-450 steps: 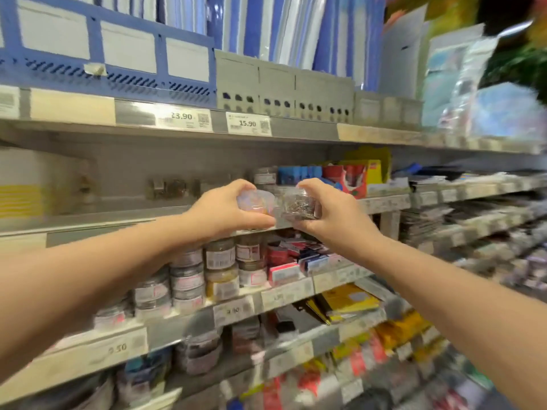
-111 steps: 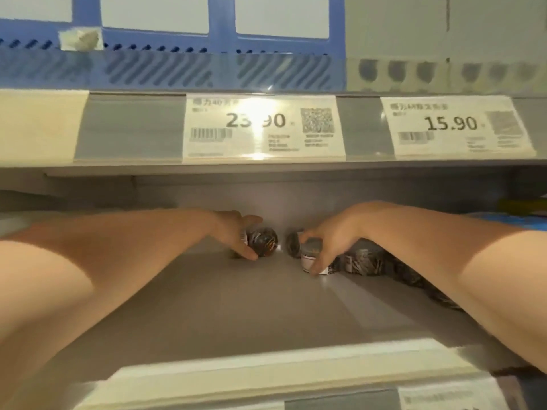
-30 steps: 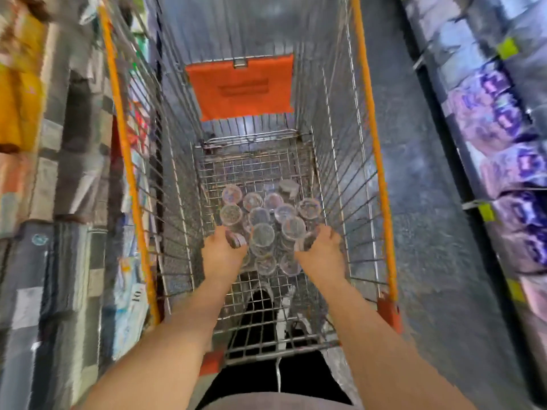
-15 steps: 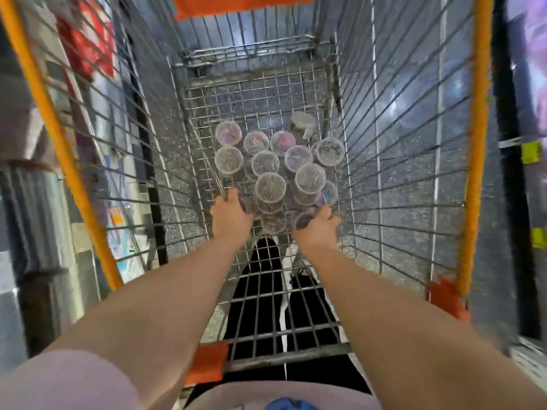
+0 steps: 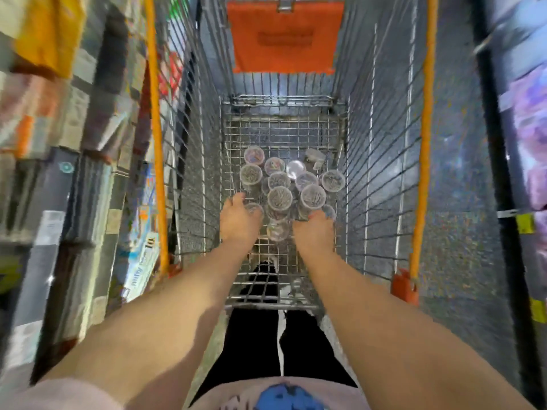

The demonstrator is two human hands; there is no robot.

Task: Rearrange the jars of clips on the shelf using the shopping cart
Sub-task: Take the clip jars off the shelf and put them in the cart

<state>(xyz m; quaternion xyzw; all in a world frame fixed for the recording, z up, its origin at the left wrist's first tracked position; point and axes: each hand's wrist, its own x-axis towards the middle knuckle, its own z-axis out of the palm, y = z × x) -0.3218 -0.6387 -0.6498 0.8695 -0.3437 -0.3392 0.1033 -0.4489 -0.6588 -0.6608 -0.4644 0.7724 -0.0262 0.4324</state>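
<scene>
I look down into a wire shopping cart (image 5: 424, 161) with orange rails. On its floor stands a cluster of several clear round jars of clips (image 5: 279, 198), lids up, a few stacked. My left hand (image 5: 236, 224) reaches to the near left edge of the cluster, its fingers curled round a small clear jar (image 5: 254, 208). At the near right edge my right hand (image 5: 314, 232) grips another jar (image 5: 329, 211), mostly hidden under the fingers. One more jar (image 5: 277, 230) lies between my hands.
An orange flap (image 5: 285, 37) hangs at the cart's far end. Store shelving with packaged goods (image 5: 74, 173) runs close along the left side. Speckled grey floor and a dark shelf edge (image 5: 503, 202) lie to the right. My legs show below the cart's near end.
A second ago both hands were carrying jars down into the cart. Now they are low at the near edge of the cluster, and the view has pulled back a little.
</scene>
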